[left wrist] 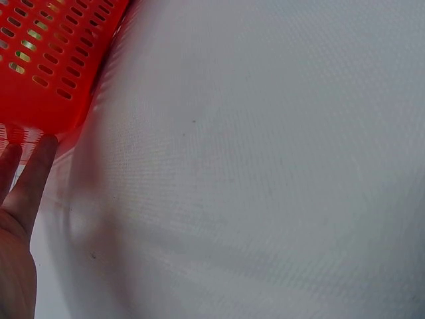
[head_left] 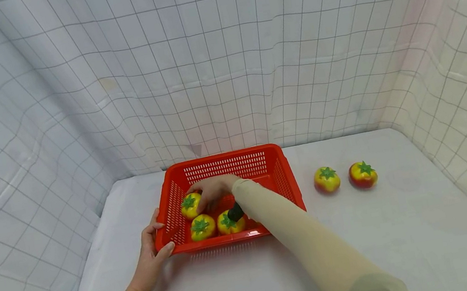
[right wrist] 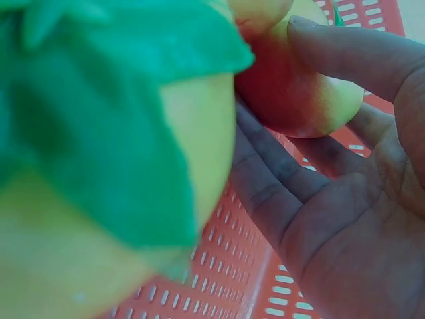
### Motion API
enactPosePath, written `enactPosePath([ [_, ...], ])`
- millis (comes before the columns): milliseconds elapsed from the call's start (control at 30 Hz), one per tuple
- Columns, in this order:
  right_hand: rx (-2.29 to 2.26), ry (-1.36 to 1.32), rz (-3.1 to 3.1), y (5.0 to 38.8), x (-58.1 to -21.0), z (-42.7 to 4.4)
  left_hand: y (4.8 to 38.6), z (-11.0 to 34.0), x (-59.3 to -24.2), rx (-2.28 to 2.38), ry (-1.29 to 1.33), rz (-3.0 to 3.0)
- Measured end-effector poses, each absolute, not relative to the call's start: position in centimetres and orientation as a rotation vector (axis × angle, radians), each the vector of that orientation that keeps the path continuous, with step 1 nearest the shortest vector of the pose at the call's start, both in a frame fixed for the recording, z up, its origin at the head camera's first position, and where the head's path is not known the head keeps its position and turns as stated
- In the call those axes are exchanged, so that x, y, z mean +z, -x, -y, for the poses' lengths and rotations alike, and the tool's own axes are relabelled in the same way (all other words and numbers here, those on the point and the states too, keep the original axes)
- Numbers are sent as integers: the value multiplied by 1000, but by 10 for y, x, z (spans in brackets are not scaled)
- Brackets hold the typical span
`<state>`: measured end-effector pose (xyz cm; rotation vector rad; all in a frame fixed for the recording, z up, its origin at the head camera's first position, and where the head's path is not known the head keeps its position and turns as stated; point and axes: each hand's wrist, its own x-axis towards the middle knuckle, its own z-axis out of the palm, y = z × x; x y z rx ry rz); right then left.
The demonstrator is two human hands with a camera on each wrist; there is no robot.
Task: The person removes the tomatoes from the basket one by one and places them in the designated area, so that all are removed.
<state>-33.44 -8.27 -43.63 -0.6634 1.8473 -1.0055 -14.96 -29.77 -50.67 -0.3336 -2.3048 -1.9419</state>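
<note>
My left hand (head_left: 150,257) grips the front left corner of a red plastic basket (head_left: 235,237), its thumb at the front rim and fingers along the left side. Inside the basket, my right hand (head_left: 213,190) holds a yellow-and-red fruit with a green leafy cap (head_left: 190,206) near the left wall. In the right wrist view the thumb presses that fruit (right wrist: 299,100) and the other fingers curl behind and below it. Two similar fruits, a left one (head_left: 203,227) and a right one (head_left: 230,222), sit along the basket's front wall.
Right of the basket, two more such fruits, one mostly yellow (head_left: 327,180) and one redder (head_left: 362,175), lie on the white-covered table (head_left: 414,228). A white gridded curtain (head_left: 220,65) surrounds the table's back and sides.
</note>
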Motion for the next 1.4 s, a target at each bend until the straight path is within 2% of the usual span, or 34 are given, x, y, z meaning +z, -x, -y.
enactPosePath([
  [833, -1172, 698, -1781, 352, -425, 56, 150, 297, -509, -1938, 387, 2265],
  [1400, -1341, 756, -1606, 349, -398, 28, 149, 297, -507, -1972, 407, 2262],
])
